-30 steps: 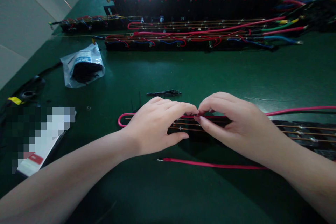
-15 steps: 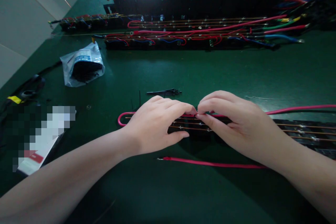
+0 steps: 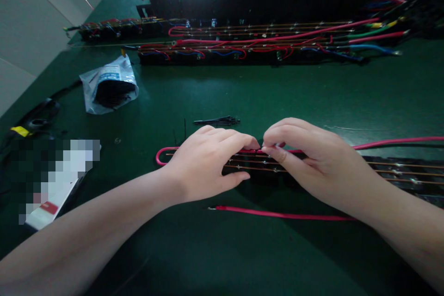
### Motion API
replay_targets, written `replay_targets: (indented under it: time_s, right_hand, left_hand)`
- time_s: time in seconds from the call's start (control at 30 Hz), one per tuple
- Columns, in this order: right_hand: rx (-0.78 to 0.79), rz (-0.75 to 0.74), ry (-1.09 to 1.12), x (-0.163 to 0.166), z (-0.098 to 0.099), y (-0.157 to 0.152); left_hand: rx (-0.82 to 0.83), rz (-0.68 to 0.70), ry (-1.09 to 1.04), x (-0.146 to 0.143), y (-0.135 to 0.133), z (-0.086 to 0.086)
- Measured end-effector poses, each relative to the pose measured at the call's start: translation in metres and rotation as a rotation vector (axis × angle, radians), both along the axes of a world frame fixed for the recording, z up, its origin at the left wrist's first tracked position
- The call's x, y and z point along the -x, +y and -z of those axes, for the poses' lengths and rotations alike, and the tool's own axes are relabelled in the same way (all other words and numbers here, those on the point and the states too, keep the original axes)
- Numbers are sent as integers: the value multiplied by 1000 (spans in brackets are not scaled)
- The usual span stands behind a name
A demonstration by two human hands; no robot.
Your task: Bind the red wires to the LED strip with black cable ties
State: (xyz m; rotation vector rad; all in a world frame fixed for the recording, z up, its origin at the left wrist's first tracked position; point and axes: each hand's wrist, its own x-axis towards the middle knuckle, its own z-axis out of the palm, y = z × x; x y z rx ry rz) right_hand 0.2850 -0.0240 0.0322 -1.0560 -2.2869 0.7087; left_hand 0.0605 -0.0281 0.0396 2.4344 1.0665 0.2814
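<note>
A long black strip (image 3: pixel 249 178) with bare copper rods lies across the green table, and a red cable (image 3: pixel 398 142) runs along its far edge, bent into a loop at the left end. My left hand (image 3: pixel 208 162) lies over the strip, thumb apart from the fingers, its fingertips against the cable. Close to those fingertips, my right hand (image 3: pixel 312 157) pinches the end of a small black cable tie (image 3: pixel 258 150) that sits at the red cable; most of the tie is hidden. Thin black tie tails (image 3: pixel 185 128) stick up behind my left hand.
Loose black cable ties (image 3: pixel 218 121) lie beyond the strip. A plastic bag (image 3: pixel 111 85) of black ties and a partly blurred white box (image 3: pixel 52 208) are at left. Another red cable end (image 3: pixel 277 215) lies in front. Wired black strips (image 3: pixel 243 58) line the back.
My right thumb and index finger have moved slightly up and right, away from my left fingertips. The left hand has stayed in place.
</note>
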Motion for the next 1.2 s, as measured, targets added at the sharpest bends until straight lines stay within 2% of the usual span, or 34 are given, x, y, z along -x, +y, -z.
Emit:
replay_targets:
  time_s: [0.9, 1.1, 1.2]
  right_hand:
    - [46, 42, -1, 3, -3, 0]
    - [27, 50, 27, 2, -5, 1]
    - [72, 65, 28, 2, -6, -1]
  left_hand:
    - [3, 45, -61, 5, 1, 1]
    - [-77, -16, -48, 2, -2, 5]
    - [-94, -42, -35, -2, -2, 4]
